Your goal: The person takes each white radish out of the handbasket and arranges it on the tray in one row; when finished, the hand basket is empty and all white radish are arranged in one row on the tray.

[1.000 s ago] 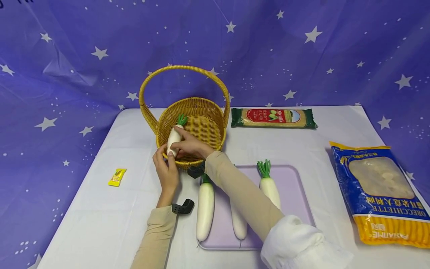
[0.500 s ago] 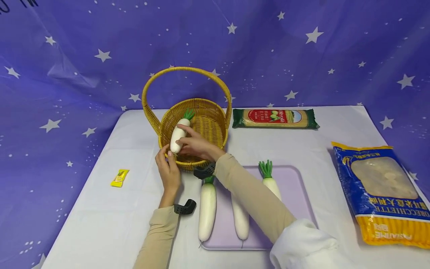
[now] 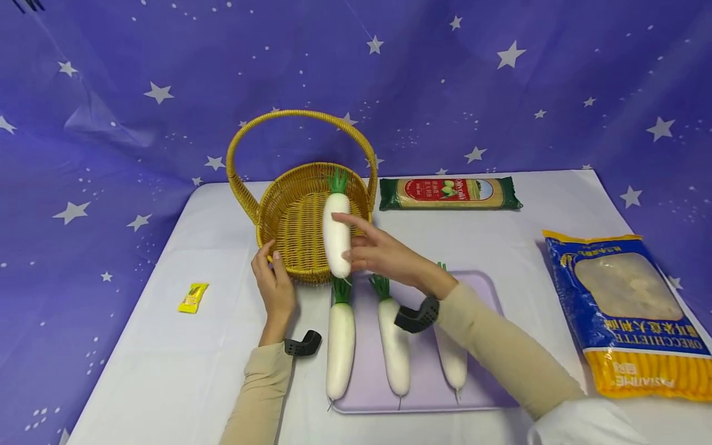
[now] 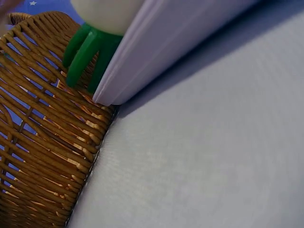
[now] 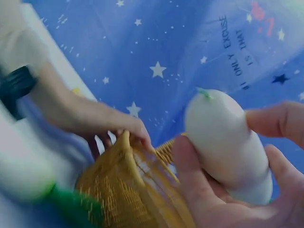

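Observation:
My right hand (image 3: 389, 253) grips a white radish (image 3: 336, 235) with green leaf stubs, held over the right front of the wicker basket (image 3: 300, 228). In the right wrist view, fingers and thumb wrap this radish (image 5: 225, 142), its tail end toward the camera. My left hand (image 3: 274, 293) pinches the basket's front-left rim; in the right wrist view this hand (image 5: 111, 118) has its digits on both sides of the rim. Three more radishes lie on the lilac tray (image 3: 367, 377): a left one (image 3: 340, 352), a middle one (image 3: 395, 346) and a right one (image 3: 453, 361), partly behind my right forearm.
A pack of spaghetti (image 3: 450, 193) lies at the back edge of the white table. At the right is a blue and yellow pasta bag (image 3: 628, 315). A small yellow wrapped candy (image 3: 193, 298) lies on the left. The basket's tall handle (image 3: 300, 113) arches above it.
My right hand has lifted the radish out from the basket's left side and carried it to the right. My left hand has stayed at the rim.

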`<state>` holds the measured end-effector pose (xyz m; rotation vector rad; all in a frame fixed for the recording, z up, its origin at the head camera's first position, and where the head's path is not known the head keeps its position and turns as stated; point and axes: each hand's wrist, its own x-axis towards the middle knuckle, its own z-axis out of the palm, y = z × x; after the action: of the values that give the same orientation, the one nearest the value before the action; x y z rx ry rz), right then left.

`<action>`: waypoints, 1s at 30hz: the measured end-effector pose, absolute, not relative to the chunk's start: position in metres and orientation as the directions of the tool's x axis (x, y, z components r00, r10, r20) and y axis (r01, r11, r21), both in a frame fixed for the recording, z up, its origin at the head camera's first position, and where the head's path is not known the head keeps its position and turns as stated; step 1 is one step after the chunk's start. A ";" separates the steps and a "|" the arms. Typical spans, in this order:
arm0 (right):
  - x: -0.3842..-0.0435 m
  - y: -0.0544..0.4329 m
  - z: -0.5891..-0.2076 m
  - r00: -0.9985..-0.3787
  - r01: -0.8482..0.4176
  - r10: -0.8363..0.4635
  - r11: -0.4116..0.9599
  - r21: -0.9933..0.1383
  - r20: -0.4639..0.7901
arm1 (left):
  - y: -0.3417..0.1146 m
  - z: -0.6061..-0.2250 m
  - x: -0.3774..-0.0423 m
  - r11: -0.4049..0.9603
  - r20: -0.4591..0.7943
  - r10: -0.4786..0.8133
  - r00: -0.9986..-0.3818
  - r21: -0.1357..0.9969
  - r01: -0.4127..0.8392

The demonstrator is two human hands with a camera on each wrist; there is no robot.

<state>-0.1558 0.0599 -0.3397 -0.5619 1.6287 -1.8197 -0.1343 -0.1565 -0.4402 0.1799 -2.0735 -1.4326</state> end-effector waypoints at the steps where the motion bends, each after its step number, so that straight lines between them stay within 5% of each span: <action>1: -0.149 0.072 -0.339 -0.711 0.142 -0.696 -0.009 -0.990 -0.096 | -0.155 -0.435 -0.132 0.401 0.395 -0.434 -0.810 0.889 0.219; 16: -0.048 0.237 -0.379 -0.807 -0.107 -0.588 0.221 -0.969 -0.045 | -0.163 -0.455 -0.136 0.419 0.402 -0.436 -0.805 0.883 0.214; 30: -0.007 0.261 -0.401 -0.857 -0.040 -0.468 0.480 -0.876 -0.217 | -0.161 -0.451 -0.137 0.424 0.409 -0.431 -0.805 0.879 0.220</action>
<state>-0.0071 0.2606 -0.4014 -0.4226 2.3007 -1.3452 -0.1371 -0.1610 -0.4512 0.1773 -2.0824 -1.4101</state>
